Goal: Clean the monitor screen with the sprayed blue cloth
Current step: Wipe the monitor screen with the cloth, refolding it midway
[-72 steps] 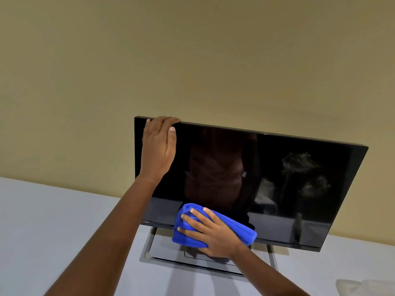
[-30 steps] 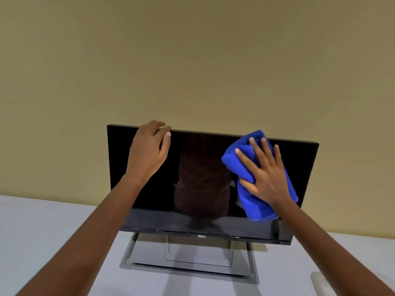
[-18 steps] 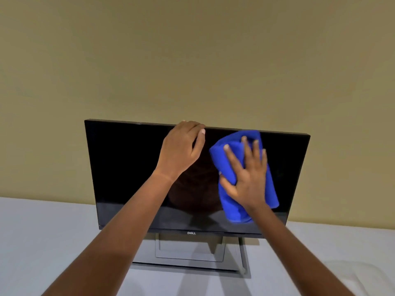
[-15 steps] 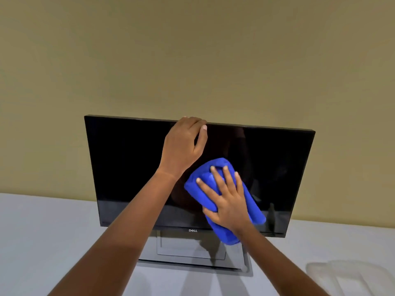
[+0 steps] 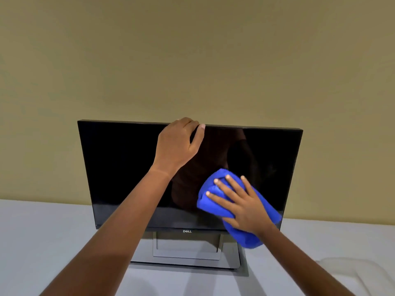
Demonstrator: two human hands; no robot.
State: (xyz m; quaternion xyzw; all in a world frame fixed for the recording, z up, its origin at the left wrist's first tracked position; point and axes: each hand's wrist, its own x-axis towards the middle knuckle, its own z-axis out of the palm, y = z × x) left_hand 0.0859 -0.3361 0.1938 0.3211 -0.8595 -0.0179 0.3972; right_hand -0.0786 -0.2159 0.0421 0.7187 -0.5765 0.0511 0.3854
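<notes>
Monitor screen (image 5: 128, 167) is dark and glossy. It faces the camera and carries a faint reflection of the person near its middle. The Dell logo (image 5: 187, 231) sits at the centre of the monitor's bottom bezel. The monitor stands upright on a flat grey stand (image 5: 186, 251), which rests on a pale grey table (image 5: 42, 242). A plain tan wall (image 5: 192, 60) rises behind the monitor.

The left hand (image 5: 177, 144) grips the monitor's top edge a little left of centre. Its fingers curl over the edge toward the back, and its thumb lies against the front glass.

The blue cloth (image 5: 244, 237) is bunched into a thick pad against the lower right part of the screen. Its bottom end hangs past the bezel, in front of the right side of the stand. The right hand (image 5: 241, 206) lies flat on the cloth with straight, spread fingers pointing up and to the left. It presses the cloth onto the glass rather than clutching it.

To the right of the monitor's stand, at the frame's lower corner, a pale object (image 5: 352, 272) lies on the table. It is too blurred to identify.
</notes>
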